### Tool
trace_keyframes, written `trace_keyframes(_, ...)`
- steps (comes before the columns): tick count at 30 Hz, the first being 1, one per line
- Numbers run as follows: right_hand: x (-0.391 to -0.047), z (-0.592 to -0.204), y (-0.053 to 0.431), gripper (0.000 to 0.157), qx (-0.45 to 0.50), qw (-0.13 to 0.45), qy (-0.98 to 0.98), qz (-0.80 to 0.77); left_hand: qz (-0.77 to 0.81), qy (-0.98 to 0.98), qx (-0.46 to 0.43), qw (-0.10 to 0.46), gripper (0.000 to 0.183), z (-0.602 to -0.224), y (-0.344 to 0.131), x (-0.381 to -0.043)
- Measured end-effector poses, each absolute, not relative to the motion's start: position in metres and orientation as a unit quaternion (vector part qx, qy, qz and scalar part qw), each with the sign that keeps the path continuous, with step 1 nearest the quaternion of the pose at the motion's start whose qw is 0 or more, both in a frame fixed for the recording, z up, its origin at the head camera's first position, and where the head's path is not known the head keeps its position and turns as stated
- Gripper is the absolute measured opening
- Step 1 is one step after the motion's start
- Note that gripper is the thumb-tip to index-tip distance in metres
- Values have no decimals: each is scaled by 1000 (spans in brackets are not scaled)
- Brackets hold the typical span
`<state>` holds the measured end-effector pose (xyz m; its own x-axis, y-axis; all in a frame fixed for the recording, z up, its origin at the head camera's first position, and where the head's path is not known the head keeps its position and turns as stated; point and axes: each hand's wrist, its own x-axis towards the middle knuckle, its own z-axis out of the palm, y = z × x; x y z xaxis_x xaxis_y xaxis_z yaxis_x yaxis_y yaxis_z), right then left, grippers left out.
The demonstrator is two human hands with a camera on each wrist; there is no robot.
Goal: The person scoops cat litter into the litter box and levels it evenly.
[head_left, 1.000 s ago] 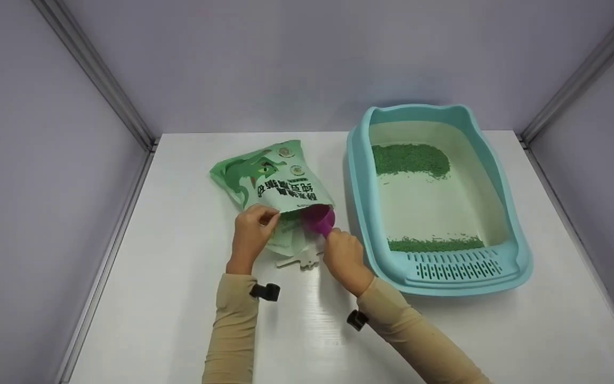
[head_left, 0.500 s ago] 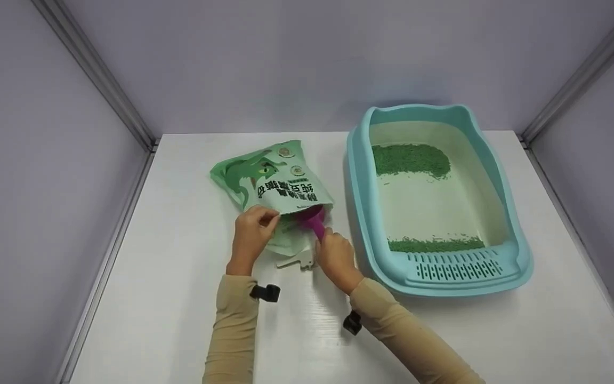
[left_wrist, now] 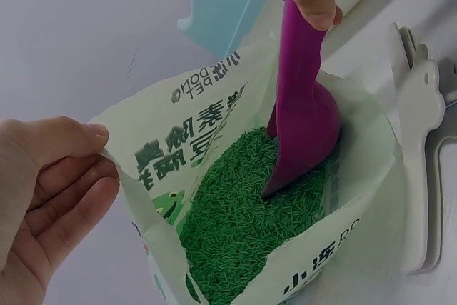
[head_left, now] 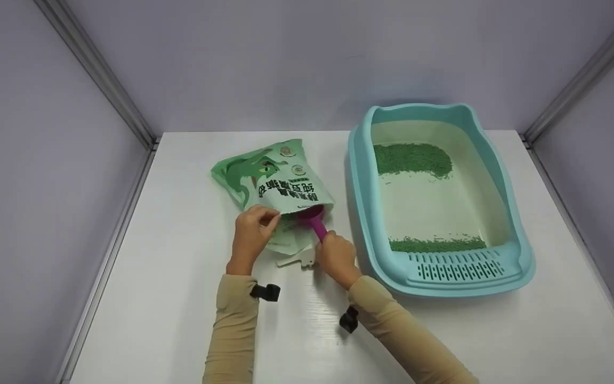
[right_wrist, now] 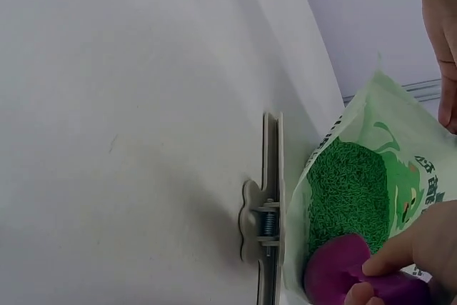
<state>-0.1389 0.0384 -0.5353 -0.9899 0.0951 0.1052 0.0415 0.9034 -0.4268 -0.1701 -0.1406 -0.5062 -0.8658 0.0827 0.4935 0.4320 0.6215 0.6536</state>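
Observation:
A green bag [head_left: 280, 176] printed with a cat lies on the table, its mouth held open toward me. Inside it are green litter pellets [left_wrist: 235, 212]. My left hand [head_left: 253, 232] pinches the upper edge of the bag's mouth between thumb and fingers. With my right hand [head_left: 336, 258] I grip the handle of a purple scoop [left_wrist: 307, 119]. The scoop's bowl is inside the bag, its lip sunk in the pellets, as the left wrist view shows. A pale sealing clip [right_wrist: 270, 219] with a spring lies beside the bag's mouth, partly covered by it in the head view.
To the right stands a blue litter box [head_left: 363, 213] with a slotted front panel. Green pellets [head_left: 413, 159] lie in a patch at its far end and in a strip near the slots. Walls [head_left: 259, 64] enclose the white table [head_left: 179, 298] at the back and sides.
My right hand has moved slightly left, pushing the scoop's bowl deeper into the bag's mouth. My left hand and the bag have stayed in place.

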Motion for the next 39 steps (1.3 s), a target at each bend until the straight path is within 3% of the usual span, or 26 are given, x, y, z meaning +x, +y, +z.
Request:
trace_keyframes(6, -137, -550, 39, 20, -67, 20, -975, 213, -415, -872, -149, 214, 5, -506, -140, -169)
trace_keyframes(21, -132, -570, 59, 29, -23, 12, -951, 309, -413, -872, -154, 213, 6, -505, -140, -173)
trace_keyframes(39, -83, -577, 81, 18, 52, 7, -931, 362, -415, -872, -142, 217, 5, -506, -138, -174)
